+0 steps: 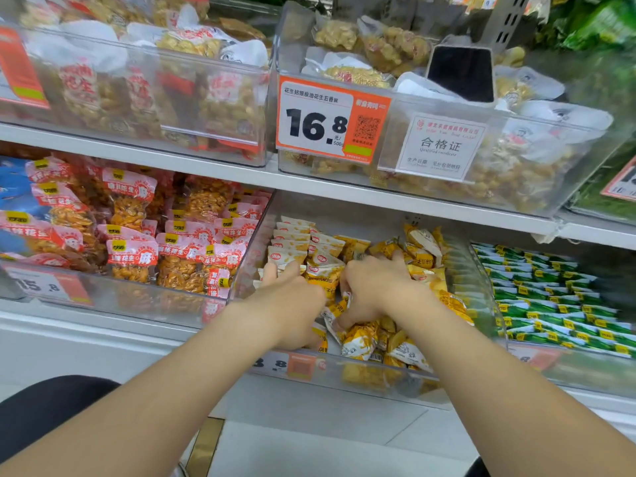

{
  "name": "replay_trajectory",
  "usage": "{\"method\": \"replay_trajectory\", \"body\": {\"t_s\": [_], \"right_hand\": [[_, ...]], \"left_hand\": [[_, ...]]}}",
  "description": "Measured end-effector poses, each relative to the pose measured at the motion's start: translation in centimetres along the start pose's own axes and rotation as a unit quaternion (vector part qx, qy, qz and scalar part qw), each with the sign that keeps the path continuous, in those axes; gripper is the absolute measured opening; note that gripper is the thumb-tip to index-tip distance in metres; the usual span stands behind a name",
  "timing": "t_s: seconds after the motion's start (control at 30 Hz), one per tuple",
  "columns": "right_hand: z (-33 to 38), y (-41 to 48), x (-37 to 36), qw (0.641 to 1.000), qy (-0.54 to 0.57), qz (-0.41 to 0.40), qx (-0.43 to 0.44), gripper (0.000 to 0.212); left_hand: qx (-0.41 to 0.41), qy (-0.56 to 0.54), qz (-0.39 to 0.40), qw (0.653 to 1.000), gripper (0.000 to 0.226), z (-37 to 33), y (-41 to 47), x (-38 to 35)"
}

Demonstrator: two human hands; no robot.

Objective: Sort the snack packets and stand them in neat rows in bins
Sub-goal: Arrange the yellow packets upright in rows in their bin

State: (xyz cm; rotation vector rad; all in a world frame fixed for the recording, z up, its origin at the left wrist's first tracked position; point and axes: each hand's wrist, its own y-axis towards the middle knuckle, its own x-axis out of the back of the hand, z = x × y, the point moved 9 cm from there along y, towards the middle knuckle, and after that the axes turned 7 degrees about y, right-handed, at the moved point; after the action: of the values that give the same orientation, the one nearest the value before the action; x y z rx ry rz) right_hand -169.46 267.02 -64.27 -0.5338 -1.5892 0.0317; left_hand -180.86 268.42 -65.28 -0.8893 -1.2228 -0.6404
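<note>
Nearest, the front wall of the clear bin (344,373) is met first, with loose yellow packets (361,339) heaped right behind it. The left hand (292,301) is sunk into the heap's left side with its fingers hidden, so whether anything's gripped can't be told. The right hand (378,287) is curled over a bunch of packets, thumb pressed down against them. They'd be guessed light, puffy and slick, so they're probably best pinched by the sides or top seal, not squashed flat. Further back, a tidy row (292,235) is already stood up at the left. Red packets (179,256) and green packets (550,304) are kept apart by the bin walls. Headroom is cut by the shelf (344,196) above, so high lifts would likely be blocked.
</note>
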Motion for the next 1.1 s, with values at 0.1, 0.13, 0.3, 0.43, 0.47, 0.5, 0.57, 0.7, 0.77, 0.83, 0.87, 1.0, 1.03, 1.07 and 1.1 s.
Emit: {"method": "replay_trajectory", "body": {"t_s": [0.1, 0.13, 0.3, 0.43, 0.47, 0.5, 0.57, 0.7, 0.77, 0.83, 0.87, 1.0, 1.03, 1.07, 1.1], "right_hand": [[-0.4, -0.7, 0.8, 0.997, 0.061, -0.032, 0.019, 0.059], [-0.7, -1.0, 1.1, 0.995, 0.081, -0.047, 0.024, 0.054], [-3.5, -2.5, 3.6, 0.956, 0.232, -0.178, 0.004, 0.043], [-5.6, -3.6, 5.0, 0.922, 0.265, -0.278, -0.053, 0.042], [-6.0, -3.8, 5.3, 0.916, 0.267, -0.293, -0.062, 0.043], [-6.3, -3.9, 5.4, 0.910, 0.272, -0.305, -0.066, 0.044], [-6.7, -4.0, 5.4, 0.909, 0.272, -0.310, -0.062, 0.048], [-6.7, -3.7, 4.0, 0.922, 0.279, -0.262, -0.053, 0.046], [-6.6, -4.1, 4.3, 0.921, 0.277, -0.269, -0.049, 0.042], [-6.4, -4.6, 5.1, 0.921, 0.245, -0.301, -0.042, 0.034], [-6.4, -4.8, 5.3, 0.923, 0.221, -0.313, -0.049, 0.030], [-7.1, -5.2, 5.4, 0.938, 0.069, -0.301, -0.155, 0.033], [-7.1, -5.4, 5.6, 0.937, 0.033, -0.299, -0.177, 0.036], [-6.8, -5.4, 6.1, 0.935, 0.008, -0.307, -0.179, 0.036], [-6.3, -5.4, 6.6, 0.933, 0.004, -0.322, -0.159, 0.034]], "left_hand": [[0.005, 0.008, 0.018, 1.000, 0.039, -0.2, 0.2, 0.1], [0.007, 0.011, 0.020, 1.000, 0.035, -0.2, 0.4, 0.2], [0.020, 0.031, 0.027, 0.999, 0.035, -0.3, 0.9, 0.2], [0.039, 0.009, -0.049, 0.998, 0.024, -0.1, 1.1, 1.8], [0.050, -0.001, -0.076, 0.996, 0.022, 0.3, 1.2, 2.2], [0.062, -0.014, -0.102, 0.993, 0.022, 0.6, 1.2, 2.6], [0.084, -0.034, -0.137, 0.986, 0.027, 1.2, 1.3, 3.1], [0.098, -0.067, -0.124, 0.985, 0.034, 1.3, 1.9, 3.3], [0.095, -0.065, -0.118, 0.986, 0.033, 1.3, 2.3, 3.5], [0.094, -0.093, -0.127, 0.983, 0.028, 1.7, 2.5, 3.9], [0.093, -0.131, -0.134, 0.978, 0.026, 2.0, 2.4, 4.2], [0.108, -0.341, -0.176, 0.917, 0.037, 3.7, 0.4, 5.5], [0.116, -0.380, -0.180, 0.900, 0.039, 4.0, -0.2, 5.4], [0.125, -0.423, -0.182, 0.879, 0.038, 4.3, -0.5, 5.0], [0.134, -0.469, -0.182, 0.854, 0.035, 4.4, -0.8, 4.7]]}}
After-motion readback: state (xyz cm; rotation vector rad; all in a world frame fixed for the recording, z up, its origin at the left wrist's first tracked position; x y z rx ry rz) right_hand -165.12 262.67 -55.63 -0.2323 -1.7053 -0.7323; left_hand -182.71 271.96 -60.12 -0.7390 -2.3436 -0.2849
